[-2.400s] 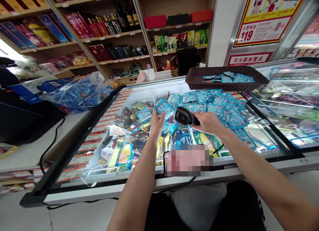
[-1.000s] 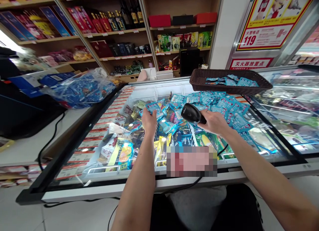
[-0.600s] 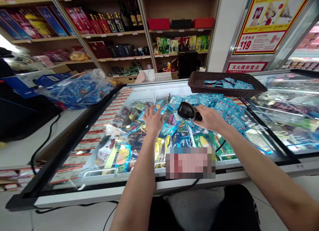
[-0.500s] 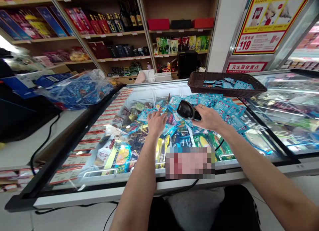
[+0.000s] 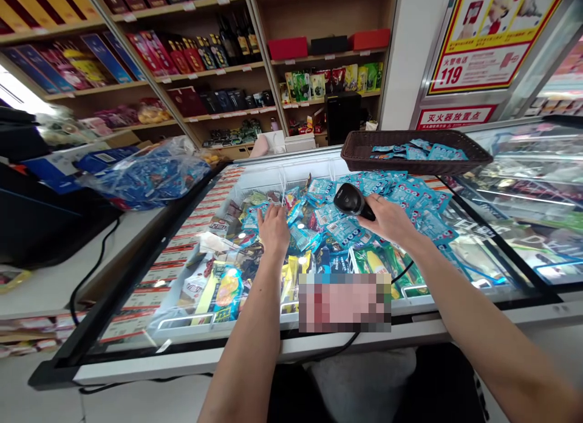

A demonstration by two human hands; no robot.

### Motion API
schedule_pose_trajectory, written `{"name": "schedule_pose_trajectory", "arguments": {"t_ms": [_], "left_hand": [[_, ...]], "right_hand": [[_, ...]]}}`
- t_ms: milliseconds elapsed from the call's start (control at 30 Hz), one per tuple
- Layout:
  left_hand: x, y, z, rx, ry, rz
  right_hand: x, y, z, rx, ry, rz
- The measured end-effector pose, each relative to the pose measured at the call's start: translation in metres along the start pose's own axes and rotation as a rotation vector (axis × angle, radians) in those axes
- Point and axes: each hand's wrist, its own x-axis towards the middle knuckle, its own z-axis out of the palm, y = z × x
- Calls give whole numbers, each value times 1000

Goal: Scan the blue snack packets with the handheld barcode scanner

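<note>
Glossy black plastic, rounded at the head, made up the scanner (image 5: 350, 199), whose handle was wrapped in the closed fingers of the right hand (image 5: 387, 219). The left hand (image 5: 274, 230) was stretched out palm down, fingers bent slightly, over the freezer's smooth glass top (image 5: 478, 289); whether they pinched anything could not be told. Just beside those fingertips lay a light-blue packet (image 5: 251, 219), flat and crinkly. More flat blue packets (image 5: 435, 225) overlapped in a loose spread across the glass, behind and to the right of the scanner.

Under the glass, the white-rimmed freezer (image 5: 182, 363) held bright wrapped goods (image 5: 228, 292) within white wire dividers. A dark woven basket (image 5: 412, 166), long and shallow, stood at the far edge with similar packets (image 5: 446, 152) inside. To the left, a clear crumpled bag (image 5: 150, 177) bulged with blue contents.

A pixelated rectangular object (image 5: 345, 302) rested at the near edge, covering some goods, beside a black cable (image 5: 403, 272). Wooden shelves (image 5: 214, 73) of boxes and bottles rose behind.
</note>
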Motion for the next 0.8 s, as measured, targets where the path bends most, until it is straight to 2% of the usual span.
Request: {"name": "schedule_pose_trajectory", "arguments": {"t_ms": [167,300,500,667,800], "left_hand": [[2,29,6,-205,-80,161],[6,45,14,-299,-181,173],[9,49,22,-241,-311,196],[14,50,23,-136,-306,208],[20,43,23,-152,-301,111]], "right_hand": [[1,-1,-2,-47,-27,56],[1,-4,-3,-41,-73,99],[-1,-12,-1,-32,-118,57],[-2,-14,-1,-34,-122,51],[-3,-12,-1,-32,-95,47]]}}
